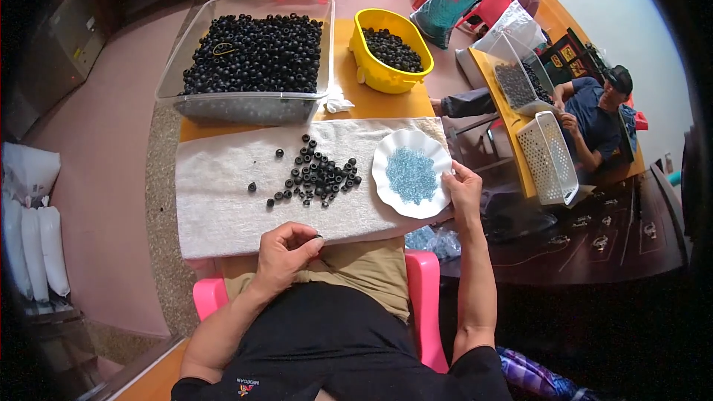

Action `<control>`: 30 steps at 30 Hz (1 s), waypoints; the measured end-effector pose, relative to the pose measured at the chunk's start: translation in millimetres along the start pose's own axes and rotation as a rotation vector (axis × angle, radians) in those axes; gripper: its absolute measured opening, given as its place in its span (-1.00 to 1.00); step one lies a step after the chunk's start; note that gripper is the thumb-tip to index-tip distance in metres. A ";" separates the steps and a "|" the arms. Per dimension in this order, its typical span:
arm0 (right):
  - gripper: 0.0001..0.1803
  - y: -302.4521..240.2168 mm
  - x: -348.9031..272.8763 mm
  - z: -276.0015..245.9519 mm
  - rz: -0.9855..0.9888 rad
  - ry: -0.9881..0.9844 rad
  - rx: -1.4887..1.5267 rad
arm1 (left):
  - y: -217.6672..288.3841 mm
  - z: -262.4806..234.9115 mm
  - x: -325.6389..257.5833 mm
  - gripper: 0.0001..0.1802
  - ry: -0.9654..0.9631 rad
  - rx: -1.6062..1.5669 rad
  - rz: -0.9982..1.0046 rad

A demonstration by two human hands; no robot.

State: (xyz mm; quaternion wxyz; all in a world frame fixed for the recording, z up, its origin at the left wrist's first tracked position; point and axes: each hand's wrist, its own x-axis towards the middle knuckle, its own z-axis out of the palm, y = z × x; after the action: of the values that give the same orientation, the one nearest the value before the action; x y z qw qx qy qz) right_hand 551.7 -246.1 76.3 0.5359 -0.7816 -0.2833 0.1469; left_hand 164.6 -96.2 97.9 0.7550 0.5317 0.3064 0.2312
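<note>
My left hand [288,254] is closed at the near edge of the white towel [215,178], with a small black ring-like piece [318,236] pinched between thumb and fingertips. At the right, my right hand [466,189] grips the rim of a white scalloped plate [385,191]. Tiny clear-blue pieces [411,175], too small to name, lie heaped on that plate. Between the hands, a loose pile of small round black pieces with holes [321,174] spreads over the towel, a few lying apart on its left side.
Behind the towel stand a clear tub [249,109] of black pieces and a yellow basin [386,79] of more. A crumpled white tissue [339,105] lies between them. To the right, another person [600,122] sits by a white perforated basket [548,160].
</note>
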 end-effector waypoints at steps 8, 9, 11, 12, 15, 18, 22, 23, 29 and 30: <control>-0.57 -6.3 16.8 -5.0 -0.063 -0.044 -0.241 | -1.4 2.8 -1.3 -0.84 -0.008 -0.009 -0.005; -0.56 -3.9 19.8 -4.6 -0.095 0.045 -0.178 | -2.0 4.1 -0.9 -0.84 -0.008 -0.016 -0.002; -0.55 -11.4 19.9 1.3 -0.130 0.121 -0.110 | -2.6 2.5 -1.4 -0.84 0.002 -0.022 0.000; -0.54 -15.6 16.9 0.0 -0.149 0.166 -0.271 | -3.0 1.7 -1.6 -0.84 0.007 -0.028 0.000; -0.56 -1.9 10.0 -3.6 -0.129 0.205 -0.507 | 0.7 0.4 -1.9 -0.84 0.005 -0.010 -0.013; -0.68 20.4 -2.0 -7.2 -0.339 0.012 -0.445 | 2.2 1.0 -2.2 -0.84 -0.015 -0.008 -0.025; -0.74 47.2 -1.1 -13.1 -0.243 -0.081 -0.288 | 2.2 3.4 -1.7 -0.85 -0.018 -0.012 -0.009; -0.74 52.0 0.2 -16.7 -0.246 -0.074 -0.288 | -0.7 4.0 -0.3 -0.84 -0.022 -0.021 0.002; -0.76 -41.1 -24.5 16.1 0.185 0.032 0.239 | -1.4 -0.2 -4.2 -0.83 0.016 -0.022 0.007; -0.76 -42.5 -23.6 15.1 0.140 0.030 0.226 | -0.8 0.8 -4.6 -0.83 0.011 -0.024 0.005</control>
State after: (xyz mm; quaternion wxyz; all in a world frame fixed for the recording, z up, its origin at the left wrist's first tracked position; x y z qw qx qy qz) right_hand 512.7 -237.6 107.9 0.6132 -0.7362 -0.2017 0.2033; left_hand 162.0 -100.1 98.4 0.7591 0.5220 0.3064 0.2397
